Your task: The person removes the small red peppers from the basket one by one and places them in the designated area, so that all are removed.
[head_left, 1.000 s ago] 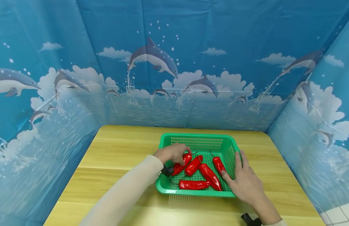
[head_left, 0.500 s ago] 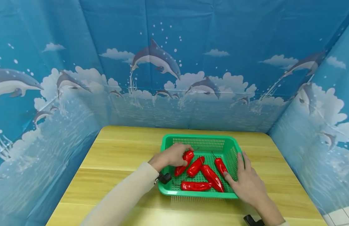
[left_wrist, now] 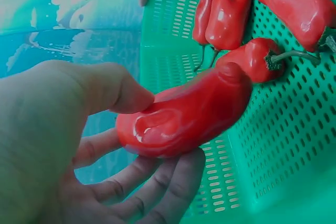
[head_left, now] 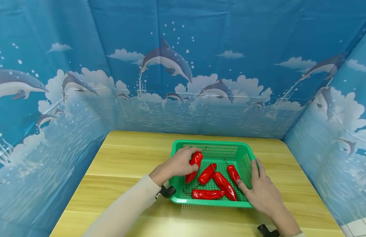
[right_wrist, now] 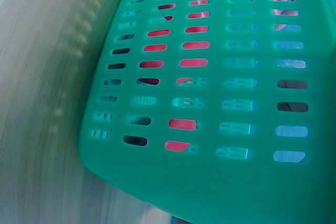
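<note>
In the head view a green plastic basket holds several glossy red peppers. My left hand pinches one red pepper at the basket's left side. The left wrist view shows this pepper between the thumb and the fingertips, apart from the basket floor. My right hand rests on the right rim, fingers fairly straight along it. Its thumb reaches inside, close to another pepper. The right wrist view holds the basket's slotted wall, with no finger clearly visible.
More peppers lie on the basket floor: a short one, a long slanted one and one lying crosswise. The basket stands on a wooden table. A blue dolphin-print curtain encloses the back and sides.
My left hand has taken hold of the leftmost pepper and raised it slightly, away from the others. The right hand stays at the basket's right rim.
</note>
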Demonstrator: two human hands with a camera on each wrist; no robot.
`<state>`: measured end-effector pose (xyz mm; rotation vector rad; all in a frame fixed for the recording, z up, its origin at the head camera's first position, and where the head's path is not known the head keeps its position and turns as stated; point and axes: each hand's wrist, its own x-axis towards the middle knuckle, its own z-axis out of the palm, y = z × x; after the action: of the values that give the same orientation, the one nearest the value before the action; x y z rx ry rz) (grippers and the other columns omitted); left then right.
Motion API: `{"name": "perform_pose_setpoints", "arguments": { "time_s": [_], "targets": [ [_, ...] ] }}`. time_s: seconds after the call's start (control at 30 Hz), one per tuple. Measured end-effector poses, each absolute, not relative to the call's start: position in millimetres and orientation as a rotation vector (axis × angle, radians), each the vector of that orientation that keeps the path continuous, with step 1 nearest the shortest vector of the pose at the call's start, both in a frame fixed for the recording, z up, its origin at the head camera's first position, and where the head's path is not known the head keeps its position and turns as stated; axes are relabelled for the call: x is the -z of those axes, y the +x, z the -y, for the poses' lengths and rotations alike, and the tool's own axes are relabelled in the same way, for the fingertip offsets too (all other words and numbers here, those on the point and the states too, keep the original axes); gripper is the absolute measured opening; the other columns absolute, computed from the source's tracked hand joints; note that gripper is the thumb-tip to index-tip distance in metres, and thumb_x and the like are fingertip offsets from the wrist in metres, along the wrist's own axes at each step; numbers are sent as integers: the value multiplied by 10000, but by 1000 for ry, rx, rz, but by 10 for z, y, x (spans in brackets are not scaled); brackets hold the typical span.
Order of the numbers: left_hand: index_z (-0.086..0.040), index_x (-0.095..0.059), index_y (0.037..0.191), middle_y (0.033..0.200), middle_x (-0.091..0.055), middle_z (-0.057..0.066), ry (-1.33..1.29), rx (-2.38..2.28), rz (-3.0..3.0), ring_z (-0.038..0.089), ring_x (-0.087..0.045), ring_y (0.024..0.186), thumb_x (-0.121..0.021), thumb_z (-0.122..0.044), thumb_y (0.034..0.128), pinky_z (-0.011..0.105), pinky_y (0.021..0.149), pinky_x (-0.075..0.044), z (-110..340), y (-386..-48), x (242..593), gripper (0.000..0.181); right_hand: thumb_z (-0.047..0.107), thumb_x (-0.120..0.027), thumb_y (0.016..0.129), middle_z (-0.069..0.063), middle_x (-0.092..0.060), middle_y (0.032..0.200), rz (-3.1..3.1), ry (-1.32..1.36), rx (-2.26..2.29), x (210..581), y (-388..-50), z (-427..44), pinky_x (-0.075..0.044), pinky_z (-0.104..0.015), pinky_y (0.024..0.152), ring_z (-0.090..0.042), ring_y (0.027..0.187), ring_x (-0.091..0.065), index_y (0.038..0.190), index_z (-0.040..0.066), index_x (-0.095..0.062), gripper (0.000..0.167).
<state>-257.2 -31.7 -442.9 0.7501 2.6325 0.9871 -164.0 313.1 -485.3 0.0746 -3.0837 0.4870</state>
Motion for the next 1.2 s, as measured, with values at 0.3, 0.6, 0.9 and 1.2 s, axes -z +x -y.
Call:
{"name": "perform_pose_setpoints", "arguments": {
  "time_s": [0.3, 0.6, 0.9, 1.2],
  "targets": [
    [-141, -572, 1711, 1450, -682, 128, 738, -1107, -2659, 255, -656, 1184, -695, -139, 1072, 334, 801, -629, 488, -2439, 4370, 651, 638, -618, 1161, -402, -79, 1890, 3079, 94, -480, 4885, -1658, -3133, -654, -686, 803, -749, 1342, -618, 1829, -94, -25, 1154],
    [-129, -547, 1722, 1449, -680, 142, 666, -1216, -2663, 245, -684, 1100, -672, -144, 1073, 327, 720, -668, 687, -2336, 4357, 661, 640, -628, 1157, -404, -81, 1889, 3071, 94, -506, 4883, -1654, -3147, -645, -608, 714, -740, 1315, -637, 1831, -89, -30, 1159],
    [-142, -558, 1726, 1459, -683, 133, 587, -1320, -2652, 210, -707, 968, -688, -143, 1069, 343, 691, -659, 873, -2296, 4399, 670, 615, -635, 1162, -416, -87, 1883, 3063, 112, -519, 4864, -1659, -3166, -597, -488, 624, -727, 1315, -648, 1829, -95, -38, 1143],
    [-121, -581, 1708, 1437, -711, 154, 521, -1364, -2685, 213, -735, 977, -705, -125, 1055, 335, 682, -678, 1031, -2270, 4423, 664, 604, -643, 1160, -408, -85, 1886, 3069, 100, -520, 4876, -1641, -3145, -642, -576, 694, -731, 1332, -639, 1831, -90, -39, 1139]
  ]
}}
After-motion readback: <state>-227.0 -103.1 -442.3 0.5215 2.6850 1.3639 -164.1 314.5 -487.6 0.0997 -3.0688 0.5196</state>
